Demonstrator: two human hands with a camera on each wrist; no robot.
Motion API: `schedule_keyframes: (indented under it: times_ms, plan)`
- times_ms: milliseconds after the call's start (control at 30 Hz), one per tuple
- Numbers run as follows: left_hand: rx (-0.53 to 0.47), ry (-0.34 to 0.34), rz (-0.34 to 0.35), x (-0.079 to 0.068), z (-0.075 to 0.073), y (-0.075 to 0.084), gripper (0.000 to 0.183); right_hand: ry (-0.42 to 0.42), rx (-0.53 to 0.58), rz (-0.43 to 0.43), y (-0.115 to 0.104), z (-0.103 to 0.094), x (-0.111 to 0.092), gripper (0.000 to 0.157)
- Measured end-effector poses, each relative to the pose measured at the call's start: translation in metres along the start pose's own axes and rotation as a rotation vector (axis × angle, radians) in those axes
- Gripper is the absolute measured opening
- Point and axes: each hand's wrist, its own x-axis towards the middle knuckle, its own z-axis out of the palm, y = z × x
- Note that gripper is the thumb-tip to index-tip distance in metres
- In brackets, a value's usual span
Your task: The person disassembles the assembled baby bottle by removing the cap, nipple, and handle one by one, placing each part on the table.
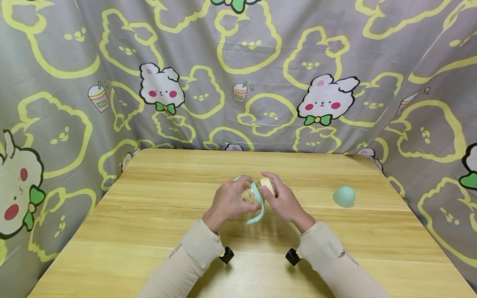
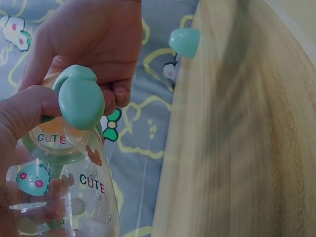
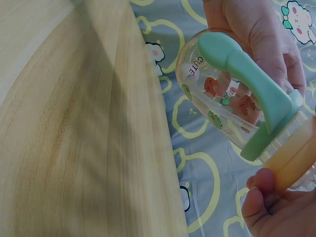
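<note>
"How are the hands placed?"

"The left hand is curled round the clear body of a baby bottle. The right hand grips a pale yellow ring at the bottle's neck between thumb and fingers. Neither is spread wide."

"And where is the bottle?"

"Held over the middle of the bench, tilted, its neck toward the right hand. A mint-green handle runs from the band near the neck along its side, and the word CUTE is printed on it among small cartoon pictures."

"Anything else on the bench?"

"A mint-green, dome-shaped cap, off to the right, well apart from both hands."

"What's behind?"

"A grey curtain with yellow bear outlines and white rabbits wearing green bows."
</note>
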Motion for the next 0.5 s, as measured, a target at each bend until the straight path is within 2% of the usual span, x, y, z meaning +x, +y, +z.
schedule_keyframes:
  times_ms: [200, 500]
  plan:
    - [0.001, -0.002, -0.001, -0.0003, -0.0002, -0.0003, 0.061, -0.007, 0.020, 0.012, -0.0003, -0.0012, -0.0003, 0.046]
    - [0.006, -0.009, -0.011, -0.0015, -0.0011, -0.0005, 0.062, 0.003, 0.032, -0.017, -0.0021, -0.0037, -0.0011, 0.044]
